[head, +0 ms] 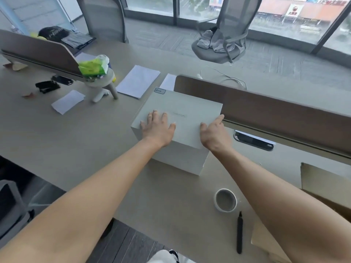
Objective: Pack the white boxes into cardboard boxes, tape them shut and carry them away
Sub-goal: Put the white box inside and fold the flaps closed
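Resting flat hands point(158, 128) on white box point(180, 111)

Right of box: long brown desk divider panel point(275, 118) just beside.
Left: bare grey tabletop point(85, 133).
Near side: white tape roll point(226, 200), black marker pen point(239, 232).

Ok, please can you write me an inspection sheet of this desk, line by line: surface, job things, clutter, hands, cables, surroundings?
Surface: grey desk with brown divider panels.
Job's things: white box in the middle, lid closed, small label on its far corner; tape roll and black marker nearer the person; cardboard box at the right edge, partly out of view.
Clutter: loose papers, green tissue pack, black stapler.
Hands: left hand flat on the box top; right hand at its right edge, fingers straight.
Cables: thin wire behind the divider.
Surroundings: two office chairs, windows.
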The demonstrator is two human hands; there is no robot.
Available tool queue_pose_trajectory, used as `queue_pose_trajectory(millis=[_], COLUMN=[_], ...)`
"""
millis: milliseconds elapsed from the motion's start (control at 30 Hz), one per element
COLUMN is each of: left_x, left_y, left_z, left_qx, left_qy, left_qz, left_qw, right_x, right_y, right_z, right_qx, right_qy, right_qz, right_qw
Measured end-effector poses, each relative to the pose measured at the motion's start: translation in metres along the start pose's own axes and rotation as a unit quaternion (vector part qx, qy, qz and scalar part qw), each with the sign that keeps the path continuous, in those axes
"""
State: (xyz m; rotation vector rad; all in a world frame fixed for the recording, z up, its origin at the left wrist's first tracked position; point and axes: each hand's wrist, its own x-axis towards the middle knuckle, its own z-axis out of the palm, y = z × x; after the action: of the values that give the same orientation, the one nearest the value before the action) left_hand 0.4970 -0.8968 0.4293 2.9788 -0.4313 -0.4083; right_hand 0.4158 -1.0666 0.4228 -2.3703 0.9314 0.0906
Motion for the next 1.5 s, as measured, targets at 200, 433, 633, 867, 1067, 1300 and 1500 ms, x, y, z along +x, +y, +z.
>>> queue_pose_trajectory(millis=[200,433,633,867,1067,1300,1500], left_x=[0.039,0.067,0.079,0.076,0.061,0.023,-0.048], left_y=[-0.013,-0.025,-0.039,-0.047,-0.038,0.026,0.121], left_z=[-0.011,-0.022,-0.024,-0.029,-0.032,-0.041,-0.041], left_qx=[-0.036,-0.162,-0.189,-0.222,-0.225,-0.200,-0.208], left_qy=[0.006,-0.008,-0.018,-0.036,-0.044,-0.032,-0.038], left_qz=[-0.063,-0.130,-0.117,-0.112,-0.100,-0.012,0.067], left_qw=[0.997,0.978,0.975,0.968,0.968,0.979,0.975], right_x=[0.014,0.016,0.011,0.013,-0.003,-0.050,-0.116], right_y=[-0.008,-0.006,-0.012,-0.020,-0.008,0.049,0.127], right_z=[0.015,0.022,0.020,0.017,0.010,-0.038,-0.112], right_qx=[0.036,0.058,0.092,0.244,0.303,0.328,0.340], right_qy=[0.040,0.079,0.056,0.027,0.038,0.089,0.161], right_qz=[0.056,0.089,0.158,0.243,0.290,0.309,0.326], right_qw=[0.997,0.991,0.982,0.939,0.907,0.888,0.867])
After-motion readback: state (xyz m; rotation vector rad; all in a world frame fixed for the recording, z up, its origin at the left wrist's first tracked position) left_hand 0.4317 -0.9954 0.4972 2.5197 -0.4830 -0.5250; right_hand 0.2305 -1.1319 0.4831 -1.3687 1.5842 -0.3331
